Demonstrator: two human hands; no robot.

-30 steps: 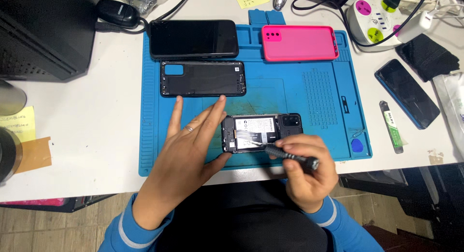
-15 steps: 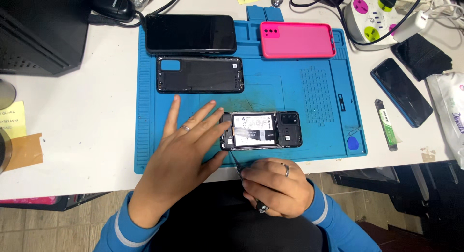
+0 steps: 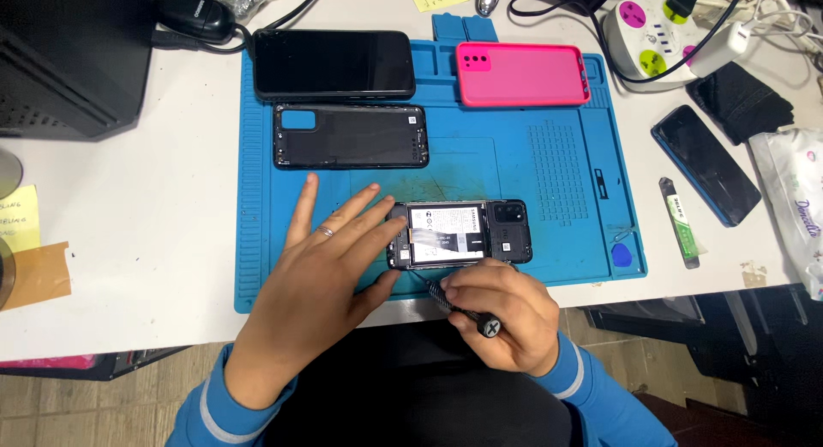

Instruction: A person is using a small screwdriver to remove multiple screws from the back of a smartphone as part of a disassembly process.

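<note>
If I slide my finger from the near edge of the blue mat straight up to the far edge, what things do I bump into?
Right hand holding a screwdriver → opened phone → black back cover → black phone, face up at the far edge of the blue mat.

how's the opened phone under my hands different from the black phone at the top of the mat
The opened phone lies with its insides showing, left hand steadying it, right hand holding a screwdriver at its edge. The black phone shows only a dark face, untouched. Both lie flat, lengthwise, on the blue mat.
</note>
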